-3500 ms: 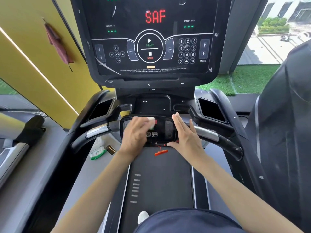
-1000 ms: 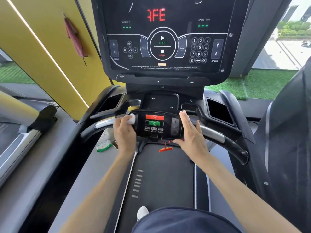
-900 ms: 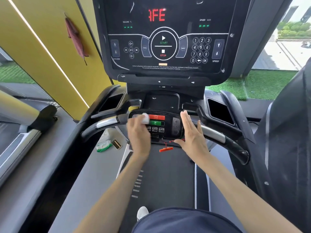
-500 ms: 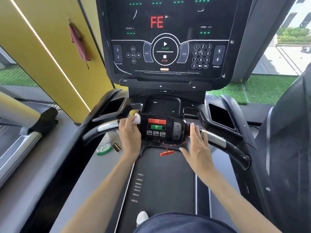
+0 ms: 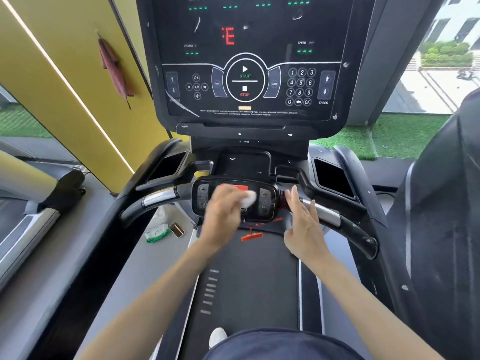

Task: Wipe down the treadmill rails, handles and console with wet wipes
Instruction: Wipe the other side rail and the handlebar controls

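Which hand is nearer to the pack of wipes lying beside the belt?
Left. The left hand holds a wipe on the small control panel, just up and right of the pack of wipes; the right hand is farther right, at the panel's far end.

2 hands; 1 wipe; 1 wipe pk; 2 cupholders; 1 console.
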The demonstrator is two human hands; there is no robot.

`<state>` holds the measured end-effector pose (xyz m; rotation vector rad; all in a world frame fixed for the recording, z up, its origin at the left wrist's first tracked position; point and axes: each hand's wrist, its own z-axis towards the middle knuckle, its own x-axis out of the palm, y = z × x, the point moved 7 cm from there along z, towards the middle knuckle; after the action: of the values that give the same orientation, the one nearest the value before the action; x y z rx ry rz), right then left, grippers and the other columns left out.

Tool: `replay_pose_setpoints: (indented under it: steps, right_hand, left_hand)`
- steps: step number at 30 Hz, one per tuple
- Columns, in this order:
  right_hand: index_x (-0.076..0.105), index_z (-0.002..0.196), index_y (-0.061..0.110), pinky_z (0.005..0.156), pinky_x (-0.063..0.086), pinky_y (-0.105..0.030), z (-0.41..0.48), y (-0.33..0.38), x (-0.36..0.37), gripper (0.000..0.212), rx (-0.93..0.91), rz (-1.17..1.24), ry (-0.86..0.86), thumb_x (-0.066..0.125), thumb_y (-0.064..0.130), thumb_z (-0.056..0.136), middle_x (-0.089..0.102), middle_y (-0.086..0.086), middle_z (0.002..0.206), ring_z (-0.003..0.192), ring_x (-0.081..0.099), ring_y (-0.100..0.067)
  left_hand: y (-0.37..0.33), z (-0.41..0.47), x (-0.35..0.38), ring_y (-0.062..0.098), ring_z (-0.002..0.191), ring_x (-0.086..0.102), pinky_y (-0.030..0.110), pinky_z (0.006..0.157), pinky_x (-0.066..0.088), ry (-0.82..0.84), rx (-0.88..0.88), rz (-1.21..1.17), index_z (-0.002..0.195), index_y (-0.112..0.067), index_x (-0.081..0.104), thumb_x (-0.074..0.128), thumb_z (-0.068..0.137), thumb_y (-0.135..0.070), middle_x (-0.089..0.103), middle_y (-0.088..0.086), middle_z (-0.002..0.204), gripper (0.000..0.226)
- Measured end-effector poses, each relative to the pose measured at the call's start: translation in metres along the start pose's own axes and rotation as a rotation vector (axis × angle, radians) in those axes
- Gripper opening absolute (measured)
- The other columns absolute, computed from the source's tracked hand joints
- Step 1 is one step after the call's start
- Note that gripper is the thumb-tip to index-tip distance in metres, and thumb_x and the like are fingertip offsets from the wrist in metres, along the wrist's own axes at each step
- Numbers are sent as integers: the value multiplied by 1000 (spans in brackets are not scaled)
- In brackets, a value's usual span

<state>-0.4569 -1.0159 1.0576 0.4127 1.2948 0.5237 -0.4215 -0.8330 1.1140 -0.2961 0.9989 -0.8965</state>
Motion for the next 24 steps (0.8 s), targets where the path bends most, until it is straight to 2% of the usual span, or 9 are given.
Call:
replay_pose_setpoints:
  steps: [2,4,6,10,14,18,20,24]
  right_hand:
    - [-5,151,9,116,-13,-23,0,0,1,102,7,8,-3,48,-17,68,33,-1,153,143,24,-10]
    - [0,151,6,117,-10,-26,0,1,1,99,6,4,-8,49,-17,69,33,-3,152,143,24,-12]
    - [4,152,4,117,-9,-26,0,2,0,97,-8,-6,-10,50,-17,69,33,-4,152,143,25,-13]
    - [12,151,1,117,-9,-25,0,5,-5,93,-18,4,-27,49,-18,68,33,-4,152,142,26,-14]
    - [18,150,1,117,-6,-28,-1,4,-6,91,-5,14,-26,46,-20,66,35,-6,150,138,29,-14]
    - [12,151,2,117,-7,-27,-1,0,-5,93,-16,13,8,47,-19,68,34,-3,151,140,28,-14]
    - [5,152,4,117,-7,-28,-1,0,-4,97,-25,3,26,48,-19,68,32,-2,153,142,26,-14]
    - [-3,151,6,115,-10,-23,-1,0,-2,100,-34,10,47,48,-18,68,27,-1,155,144,21,-10]
  left_hand:
    - [33,-3,-34,26,88,56,28,76,42,-225,-275,66,96,-1,70,51,84,8,56,2,90,25]
    - [62,-9,-47,31,95,55,21,77,32,-353,-556,111,102,1,66,46,86,10,57,11,98,27]
    - [67,-10,-39,32,99,53,18,75,27,-369,-621,135,104,1,65,43,86,10,59,16,104,30]
    - [22,3,7,26,88,53,19,66,21,-235,-450,131,93,0,67,48,79,13,63,13,91,27]
    - [-26,7,49,17,80,48,22,69,38,-87,-162,42,83,-5,65,41,83,-2,62,5,84,25]
    - [-37,-6,63,22,75,47,32,60,45,73,98,20,87,-9,63,41,88,-8,57,3,84,22]
    - [-33,-15,66,23,74,46,39,53,46,138,155,26,87,-11,60,42,87,-6,56,2,83,19]
    - [-31,-48,62,23,73,49,39,52,49,286,267,19,82,-4,64,38,84,-4,59,7,82,26]
